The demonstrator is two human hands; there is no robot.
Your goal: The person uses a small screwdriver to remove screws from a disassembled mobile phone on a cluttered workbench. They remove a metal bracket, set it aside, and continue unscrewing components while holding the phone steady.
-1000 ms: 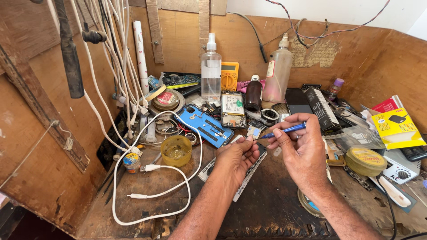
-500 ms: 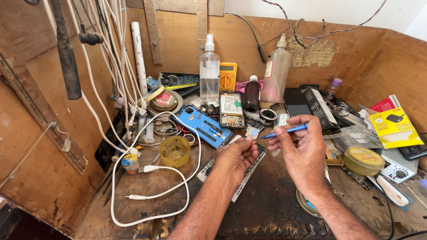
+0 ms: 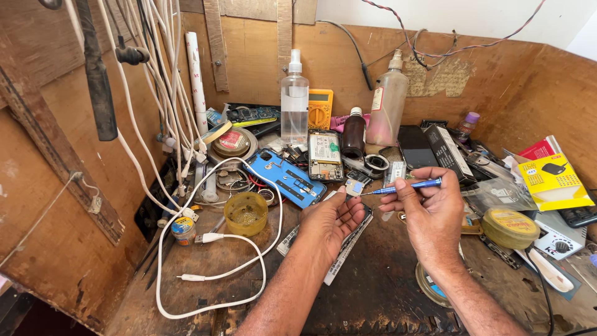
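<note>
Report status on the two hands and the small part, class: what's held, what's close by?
Left hand pinches small square part. Right hand holds blue screwdriver, tip at the part. Blue phone frame and opened phone lie just beyond.

Two hands [image 3: 336, 218] [image 3: 429, 211], one blue screwdriver [image 3: 407, 185], two clear bottles [image 3: 294, 102] [image 3: 387, 102], one dark bottle [image 3: 353, 134], one yellow multimeter [image 3: 320, 109], one blue phone shell [image 3: 285, 177], one yellow cup [image 3: 246, 213]

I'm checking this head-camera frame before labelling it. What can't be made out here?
- Small square part in the left hand: too small in the head view to tell its kind.
- Tip of the blue-handled screwdriver in the right hand: too thin to see whether it touches the part.
- Round disc on the bench: half hidden by the right forearm.
- Flat white tool: its far end blurs towards the right edge.
</note>
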